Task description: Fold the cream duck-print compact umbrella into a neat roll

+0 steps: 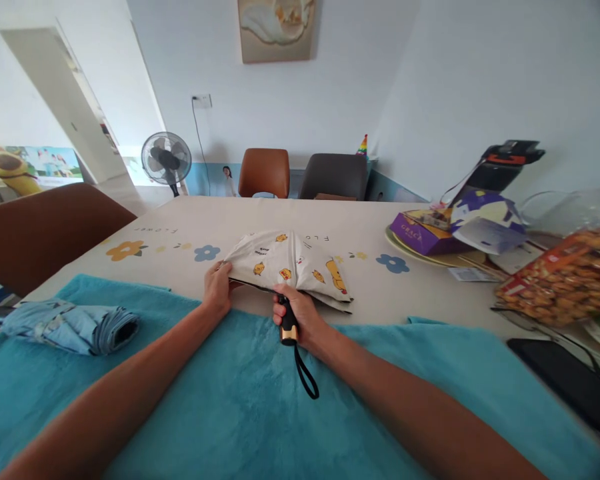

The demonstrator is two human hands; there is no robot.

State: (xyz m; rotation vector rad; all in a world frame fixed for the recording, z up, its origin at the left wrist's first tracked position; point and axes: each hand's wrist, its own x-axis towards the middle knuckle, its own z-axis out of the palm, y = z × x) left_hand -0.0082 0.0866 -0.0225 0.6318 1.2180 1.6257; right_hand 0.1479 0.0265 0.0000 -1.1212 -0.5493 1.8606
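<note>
A white folding umbrella (300, 263) with yellow duck prints lies loosely gathered in front of me, its canopy pointing away. My right hand (300, 313) wraps round its black handle, which has a gold band and a black wrist strap (307, 377) hanging down. My left hand (217, 287) pinches the left edge of the canopy; part of its fingers is hidden by the cloth. To the left, a rolled light-blue umbrella (70, 327) rests on the teal towel (215, 400).
A cream tablecloth (240, 213) with flower prints covers the table. At the right are a purple box (420, 233), a bag of brown snacks (565, 280) and a black flat device (565, 380). Chairs (264, 172) and a fan (167, 160) stand beyond.
</note>
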